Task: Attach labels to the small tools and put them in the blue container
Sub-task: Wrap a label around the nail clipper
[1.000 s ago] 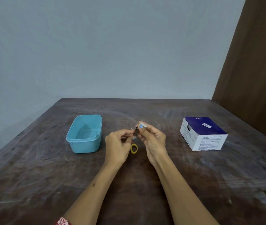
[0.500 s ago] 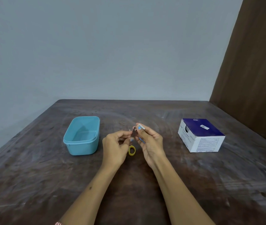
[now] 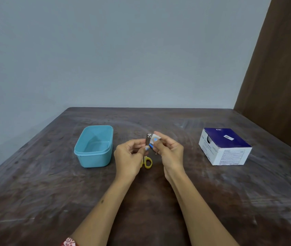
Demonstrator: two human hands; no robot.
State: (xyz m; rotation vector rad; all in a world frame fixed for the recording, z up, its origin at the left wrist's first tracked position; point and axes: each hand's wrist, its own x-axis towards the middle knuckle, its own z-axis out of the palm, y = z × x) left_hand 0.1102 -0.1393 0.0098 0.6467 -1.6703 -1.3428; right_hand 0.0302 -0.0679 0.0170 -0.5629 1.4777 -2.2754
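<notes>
My left hand pinches a small metal nail clipper, held upright above the table. Just to its right, my right hand holds a small white label between thumb and forefinger, its edge beside the clipper. A yellow scissors handle lies on the table below my hands, its blades hidden behind my left hand. The light blue container stands to the left of my hands with nothing seen inside.
A blue and white cardboard box sits on the right of the dark wooden table. A grey wall runs behind the table, and a brown panel rises at the far right.
The clipper has turned more upright in my left hand. My right hand now shows the white label held flat beside it. My view has shifted slightly.
</notes>
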